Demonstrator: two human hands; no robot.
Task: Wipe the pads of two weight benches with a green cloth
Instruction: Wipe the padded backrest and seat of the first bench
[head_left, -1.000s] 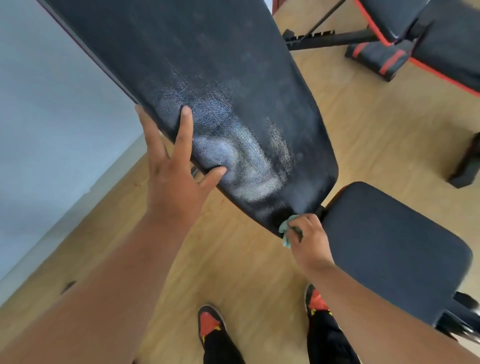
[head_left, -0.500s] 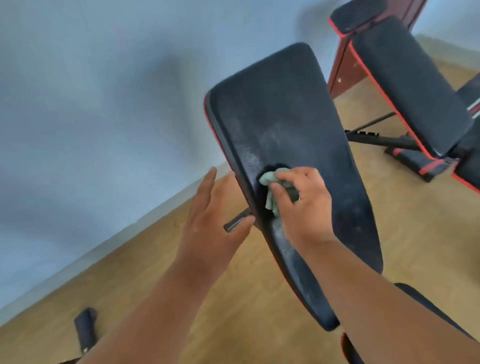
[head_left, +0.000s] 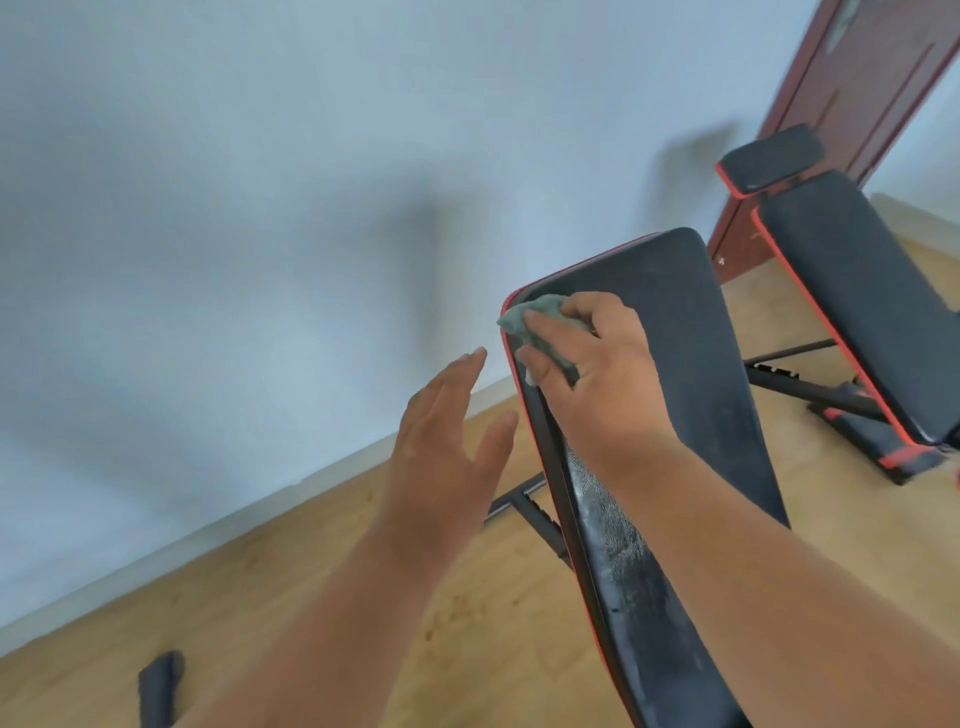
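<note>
A black back pad with red trim (head_left: 696, 374) rises at a tilt in front of me, dusty streaks along its lower left side. My right hand (head_left: 592, 374) presses a crumpled green cloth (head_left: 540, 325) against the pad's upper left corner, fingers curled over it. My left hand (head_left: 452, 431) hovers just left of the pad's edge with fingers straight, touching nothing. A second bench (head_left: 852, 312) with a black pad and a small head pad (head_left: 769, 156) stands at the right.
Wooden floor (head_left: 363, 597) runs below a pale wall (head_left: 260, 234) with a white skirting board. A dark red door (head_left: 841, 104) stands behind the second bench. The bench's black metal frame (head_left: 524, 499) shows under the pad. A small dark object (head_left: 161, 686) lies at lower left.
My right hand has slid the cloth from the pad's bottom end up to its top left corner. My left hand let go of the pad's edge and now hovers beside it.
</note>
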